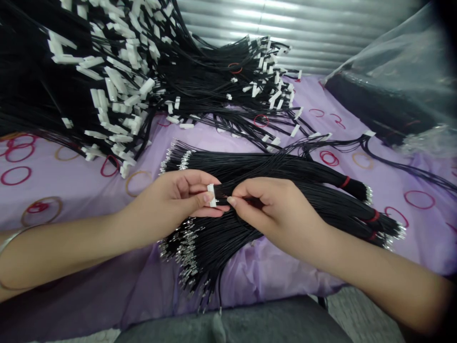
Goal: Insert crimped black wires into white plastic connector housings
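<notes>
Between its thumb and fingers, my left hand holds a small white connector housing. Black wires run out of the housing's right side. Just to the right, my right hand pinches a thin black wire by its end, close to the housing. The wire's tip is too small to make out clearly. Under both hands lie thick bundles of black wires, with bare silvery terminals fanned out at their left ends. Red rubber bands tie the bundles near their right ends.
A large heap of black cables with white connectors fills the back left, and another pile lies behind the hands. A clear plastic bag of dark wires stands back right. Loose rubber bands dot the purple cloth.
</notes>
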### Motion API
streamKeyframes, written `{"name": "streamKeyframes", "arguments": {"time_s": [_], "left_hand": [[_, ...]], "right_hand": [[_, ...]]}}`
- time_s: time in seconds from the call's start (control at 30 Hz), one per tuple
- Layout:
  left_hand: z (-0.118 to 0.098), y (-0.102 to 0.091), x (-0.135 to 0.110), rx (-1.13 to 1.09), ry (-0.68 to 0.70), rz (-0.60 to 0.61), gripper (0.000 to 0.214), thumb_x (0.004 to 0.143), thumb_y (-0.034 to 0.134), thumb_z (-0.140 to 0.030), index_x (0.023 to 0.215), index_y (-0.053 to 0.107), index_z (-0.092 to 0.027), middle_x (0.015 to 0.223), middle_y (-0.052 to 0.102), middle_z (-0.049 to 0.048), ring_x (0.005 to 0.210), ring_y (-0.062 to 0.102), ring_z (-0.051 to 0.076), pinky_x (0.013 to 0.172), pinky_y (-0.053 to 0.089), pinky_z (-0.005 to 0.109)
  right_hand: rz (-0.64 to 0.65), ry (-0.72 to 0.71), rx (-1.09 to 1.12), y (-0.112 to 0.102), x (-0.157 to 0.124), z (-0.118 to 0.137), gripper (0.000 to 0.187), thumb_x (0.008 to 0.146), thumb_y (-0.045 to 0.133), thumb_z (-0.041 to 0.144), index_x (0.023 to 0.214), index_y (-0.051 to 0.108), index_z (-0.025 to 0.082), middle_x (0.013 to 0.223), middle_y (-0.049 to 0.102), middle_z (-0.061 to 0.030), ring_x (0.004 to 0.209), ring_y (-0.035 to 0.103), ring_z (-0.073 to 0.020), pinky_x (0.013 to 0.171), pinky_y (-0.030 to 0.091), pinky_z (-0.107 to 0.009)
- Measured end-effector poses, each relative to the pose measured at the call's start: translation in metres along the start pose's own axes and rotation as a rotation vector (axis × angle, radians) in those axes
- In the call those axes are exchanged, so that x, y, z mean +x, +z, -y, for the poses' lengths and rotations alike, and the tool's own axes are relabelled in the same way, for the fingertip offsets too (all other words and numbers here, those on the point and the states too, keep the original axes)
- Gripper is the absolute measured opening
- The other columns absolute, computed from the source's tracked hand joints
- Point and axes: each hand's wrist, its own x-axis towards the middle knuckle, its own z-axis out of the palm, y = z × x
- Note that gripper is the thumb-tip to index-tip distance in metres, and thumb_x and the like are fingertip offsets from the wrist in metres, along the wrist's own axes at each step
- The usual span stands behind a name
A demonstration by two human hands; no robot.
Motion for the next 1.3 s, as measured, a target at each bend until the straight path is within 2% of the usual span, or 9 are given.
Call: {"name": "streamKeyframes", "arguments": {"time_s": [0.43, 0.57, 0.67, 0.8, 0.9, 0.97, 1.07, 1.17, 1.3], "left_hand": [[0.005, 0.000, 0.001, 0.098, 0.037, -0.090, 0.014, 0.076, 0.079, -0.013, 0.087, 0.074, -0.018, 0.071, 0.073, -0.0043, 0.074, 0.076, 0.015, 0.074, 0.066, 0.023], [0.004, 0.000, 0.003, 0.043, 0.012, -0.039, 0.016, 0.077, 0.077, -0.009, 0.088, 0.073, -0.019, 0.068, 0.071, -0.0061, 0.071, 0.075, 0.013, 0.071, 0.065, 0.020], [-0.002, 0.001, 0.000, 0.051, 0.028, -0.014, 0.014, 0.081, 0.072, -0.008, 0.090, 0.071, -0.019, 0.072, 0.073, -0.0056, 0.069, 0.075, 0.012, 0.068, 0.064, 0.018], [-0.017, 0.000, -0.015, 0.377, 0.241, 0.039, 0.014, 0.087, 0.064, -0.011, 0.095, 0.070, -0.021, 0.076, 0.076, -0.0035, 0.065, 0.074, 0.011, 0.063, 0.061, 0.016], [-0.029, 0.000, -0.027, 0.795, 0.539, -0.005, 0.019, 0.084, 0.067, -0.012, 0.098, 0.073, -0.024, 0.083, 0.078, -0.0024, 0.071, 0.073, 0.012, 0.068, 0.058, 0.015], [-0.033, 0.001, -0.031, 0.941, 0.643, -0.041, 0.022, 0.083, 0.069, -0.012, 0.099, 0.075, -0.026, 0.089, 0.079, -0.0027, 0.075, 0.073, 0.013, 0.073, 0.057, 0.015], [-0.035, 0.002, -0.030, 0.815, 0.595, -0.039, 0.022, 0.087, 0.067, -0.014, 0.104, 0.074, -0.027, 0.083, 0.077, -0.0043, 0.070, 0.072, 0.011, 0.068, 0.057, 0.013], [-0.035, -0.002, -0.025, 0.678, 0.576, 0.066, 0.025, 0.085, 0.071, -0.014, 0.106, 0.073, -0.028, 0.087, 0.077, -0.0039, 0.075, 0.073, 0.011, 0.069, 0.058, 0.013], [-0.036, -0.014, -0.026, 1.057, 0.913, 0.209, 0.034, 0.085, 0.072, -0.009, 0.116, 0.070, -0.022, 0.104, 0.077, 0.0035, 0.088, 0.073, 0.014, 0.084, 0.058, 0.018]], "right_hand": [[-0.103, -0.071, -0.051, 0.017, 0.000, 0.000, 0.016, 0.090, 0.057, 0.013, 0.076, 0.063, 0.015, 0.071, 0.065, -0.0003, 0.062, 0.055, -0.0092, 0.060, 0.038, -0.021], [-0.087, -0.109, -0.055, 0.014, -0.001, -0.001, 0.014, 0.089, 0.059, 0.012, 0.076, 0.062, 0.015, 0.068, 0.063, 0.0017, 0.058, 0.054, -0.0080, 0.055, 0.038, -0.020], [-0.165, -0.240, -0.134, 0.001, -0.008, 0.004, 0.003, 0.091, 0.061, 0.015, 0.088, 0.063, 0.016, 0.076, 0.066, -0.0005, 0.066, 0.059, -0.0099, 0.060, 0.045, -0.021], [-0.354, -0.402, -0.410, -0.021, -0.019, 0.013, 0.025, 0.090, 0.067, 0.023, 0.112, 0.060, 0.015, 0.112, 0.066, -0.0139, 0.104, 0.061, -0.0196, 0.093, 0.048, -0.032], [-0.246, -0.428, -0.533, -0.027, -0.019, 0.013, 0.056, 0.088, 0.069, 0.038, 0.133, 0.049, 0.011, 0.137, 0.053, -0.0213, 0.128, 0.049, -0.0311, 0.108, 0.039, -0.047], [-0.178, -0.439, -0.536, -0.024, -0.016, 0.009, 0.065, 0.089, 0.069, 0.038, 0.140, 0.043, 0.008, 0.137, 0.055, -0.0210, 0.129, 0.049, -0.0333, 0.108, 0.039, -0.052], [-0.158, -0.422, -0.498, -0.017, -0.012, 0.001, 0.052, 0.091, 0.064, 0.026, 0.137, 0.046, 0.007, 0.120, 0.066, -0.0138, 0.112, 0.060, -0.0268, 0.103, 0.043, -0.049], [-0.176, -0.402, -0.470, -0.016, -0.010, -0.004, 0.037, 0.094, 0.057, 0.019, 0.129, 0.053, 0.006, 0.108, 0.070, -0.0112, 0.101, 0.063, -0.0222, 0.095, 0.051, -0.042], [-0.224, -0.414, -0.444, -0.020, -0.009, -0.005, 0.030, 0.096, 0.053, 0.019, 0.122, 0.058, 0.005, 0.110, 0.071, -0.0137, 0.104, 0.064, -0.0207, 0.093, 0.054, -0.035]]}}
